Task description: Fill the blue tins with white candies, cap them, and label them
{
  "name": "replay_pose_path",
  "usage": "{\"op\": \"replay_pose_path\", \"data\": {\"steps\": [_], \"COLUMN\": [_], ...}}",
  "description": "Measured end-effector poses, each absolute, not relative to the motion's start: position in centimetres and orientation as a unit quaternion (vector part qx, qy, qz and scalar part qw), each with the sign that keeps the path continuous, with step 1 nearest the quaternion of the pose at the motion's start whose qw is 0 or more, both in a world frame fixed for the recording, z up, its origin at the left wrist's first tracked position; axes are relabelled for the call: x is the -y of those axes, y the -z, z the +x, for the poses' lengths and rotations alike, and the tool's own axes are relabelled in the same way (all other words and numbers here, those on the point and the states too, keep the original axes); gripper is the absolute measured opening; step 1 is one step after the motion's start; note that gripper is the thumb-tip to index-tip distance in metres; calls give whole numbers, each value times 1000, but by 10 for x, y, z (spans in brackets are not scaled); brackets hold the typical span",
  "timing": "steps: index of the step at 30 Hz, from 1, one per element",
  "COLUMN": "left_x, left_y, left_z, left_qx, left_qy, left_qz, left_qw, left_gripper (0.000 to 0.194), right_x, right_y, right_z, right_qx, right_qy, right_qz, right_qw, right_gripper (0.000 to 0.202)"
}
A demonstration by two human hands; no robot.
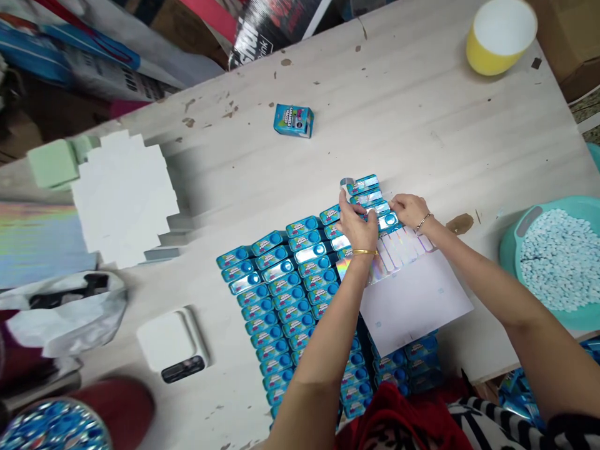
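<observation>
Rows of small blue boxes (285,300) stand on the table, seen from their tops. My left hand (357,226) is over the upper right boxes, fingers apart, with a curled clear strip (347,182) beside its index fingertip. At the right end of those boxes, my right hand (409,209) has its fingers pressed together at a box edge; what they pinch is too small to name. A white sheet (415,300) with shiny holographic strips (398,250) lies over the boxes below my hands, between my forearms.
One blue box (294,120) lies farther back. White cut card (126,200), a white scale (171,344) and a tin of blue wrapped pieces (56,428) are left. At right are a yellow bowl (492,53) and a teal basin (510,250) of pale pieces.
</observation>
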State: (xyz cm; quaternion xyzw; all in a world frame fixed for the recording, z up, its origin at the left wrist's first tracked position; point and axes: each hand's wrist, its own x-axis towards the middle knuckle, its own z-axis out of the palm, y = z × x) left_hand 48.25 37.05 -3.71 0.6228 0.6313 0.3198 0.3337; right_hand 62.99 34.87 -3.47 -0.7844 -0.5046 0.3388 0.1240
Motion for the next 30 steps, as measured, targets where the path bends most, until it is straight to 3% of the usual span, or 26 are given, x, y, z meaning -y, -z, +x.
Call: {"op": "replay_pose_path", "data": {"steps": [7,12,14,18,23,27,30], "left_x": [-373,-373,-375,-384,-404,-420,-417], "left_y": [30,31,31,33,39,38,28], "left_z": [477,473,472,472,473,471,471], "left_qx": [-695,-677,-649,-605,-580,-565,-538], "left_qy": [-234,-238,-267,-359,-454,-547,-557], "left_qz": [630,653,670,666,632,529,442], "left_qw": [256,245,240,246,243,321,452], "left_gripper": [92,84,78,51,17,17,24], "right_x": [-324,-315,-314,-323,-354,-362,-347], "right_y": [44,41,36,19,16,28,30], "right_z": [619,618,620,615,602,599,601], "right_qx": [502,552,561,614,686,685,610], "right_qy": [-303,-313,-274,-165,-160,-169,-147], "right_qz": [-776,-764,-774,-757,-693,-688,-731], "right_qw": [230,121,100,153,152,169,269], "right_gripper": [35,41,40,42,48,49,47]}}
